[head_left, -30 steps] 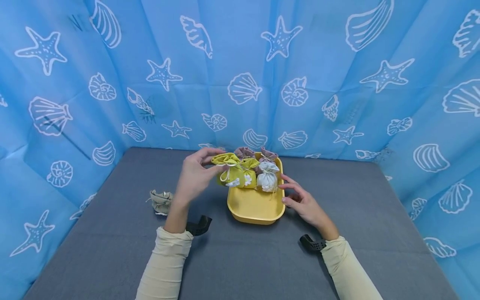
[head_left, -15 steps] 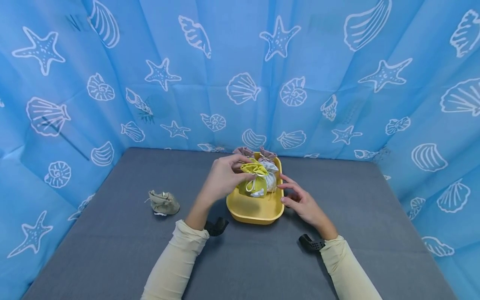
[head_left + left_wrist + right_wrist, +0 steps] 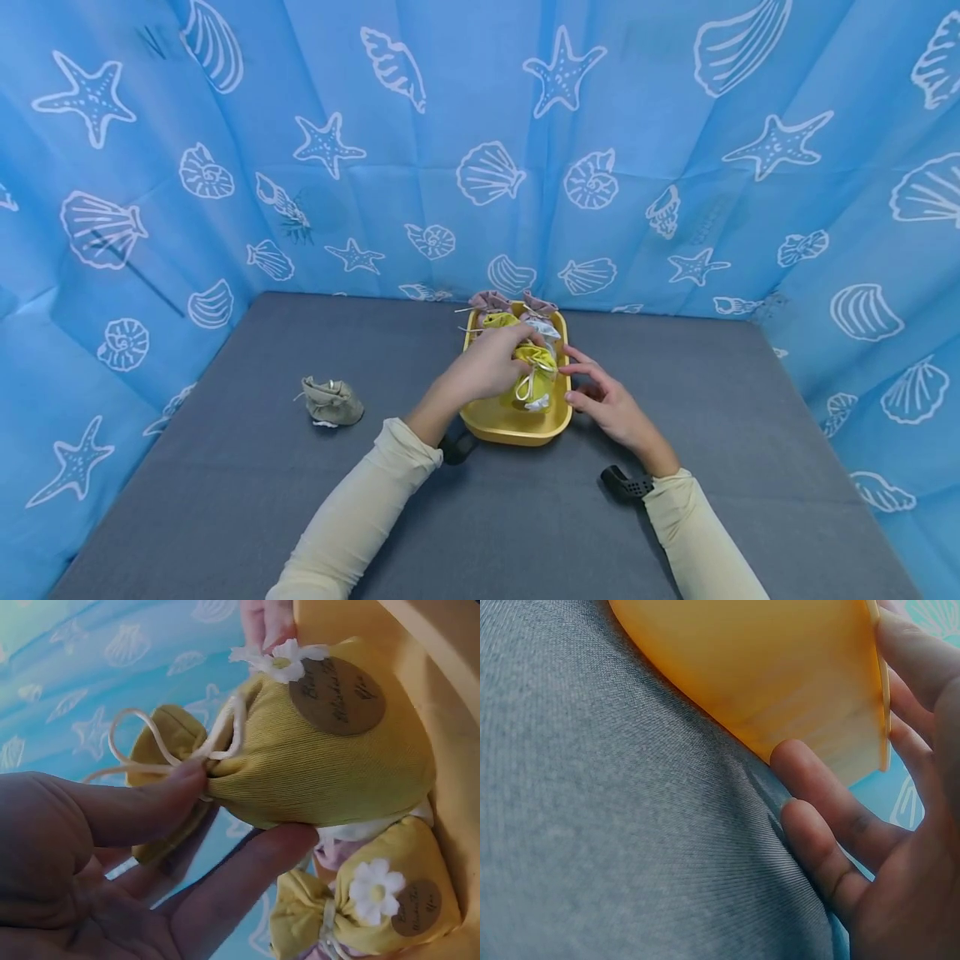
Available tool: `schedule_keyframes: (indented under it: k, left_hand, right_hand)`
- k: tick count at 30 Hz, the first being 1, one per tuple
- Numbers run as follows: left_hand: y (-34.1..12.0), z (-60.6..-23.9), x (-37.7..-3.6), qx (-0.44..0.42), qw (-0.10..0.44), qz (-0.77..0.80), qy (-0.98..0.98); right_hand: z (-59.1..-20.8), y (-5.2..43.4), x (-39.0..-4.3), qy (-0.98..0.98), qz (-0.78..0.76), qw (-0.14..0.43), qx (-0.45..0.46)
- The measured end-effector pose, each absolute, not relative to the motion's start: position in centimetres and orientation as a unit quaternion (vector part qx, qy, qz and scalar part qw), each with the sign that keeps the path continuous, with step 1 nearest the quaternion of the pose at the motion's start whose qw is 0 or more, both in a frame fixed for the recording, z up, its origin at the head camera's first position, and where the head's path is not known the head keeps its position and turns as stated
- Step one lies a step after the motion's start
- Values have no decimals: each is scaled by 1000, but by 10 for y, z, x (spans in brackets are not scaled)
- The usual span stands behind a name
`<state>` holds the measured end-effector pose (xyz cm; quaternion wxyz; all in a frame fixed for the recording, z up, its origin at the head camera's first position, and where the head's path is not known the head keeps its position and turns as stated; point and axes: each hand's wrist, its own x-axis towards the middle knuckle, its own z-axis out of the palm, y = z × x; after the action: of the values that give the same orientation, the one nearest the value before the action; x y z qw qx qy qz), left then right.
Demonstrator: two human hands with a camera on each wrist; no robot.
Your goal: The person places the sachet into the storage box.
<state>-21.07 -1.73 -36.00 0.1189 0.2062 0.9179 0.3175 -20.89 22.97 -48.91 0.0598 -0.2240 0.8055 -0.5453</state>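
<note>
My left hand [image 3: 487, 364] pinches a yellow drawstring pouch [image 3: 534, 390] by its gathered neck. In the left wrist view, thumb and finger close on the neck beside the cord; this pouch [image 3: 322, 761] bears a white flower and a round brown label. It hangs within the front right part of a yellow plastic bin [image 3: 517, 437]; whether it touches the bottom, I cannot tell. Behind, a second yellow pouch [image 3: 497, 320] lies partly hidden by the left hand. My right hand [image 3: 611, 408] rests against the bin's right side, fingers loosely extended along its wall [image 3: 780, 682].
At the bin's back are mauve pouches [image 3: 538, 305] and a whitish pouch [image 3: 543, 328], partly covered. A grey-green pouch [image 3: 332, 404] stands apart on the grey cloth-covered table [image 3: 525, 525], to the left. A blue shell-patterned curtain [image 3: 435, 150] surrounds the table.
My left hand has carried the yellow pouch rightward and forward, from the bin's left side to its front right. The right hand stays at the bin's right side.
</note>
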Motion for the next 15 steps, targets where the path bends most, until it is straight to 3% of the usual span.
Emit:
schedule_keyframes:
  k: [15]
  left_hand:
    - [8, -361, -225, 210, 239, 224, 921]
  right_hand:
    - [-487, 229, -208, 798, -554, 55, -231]
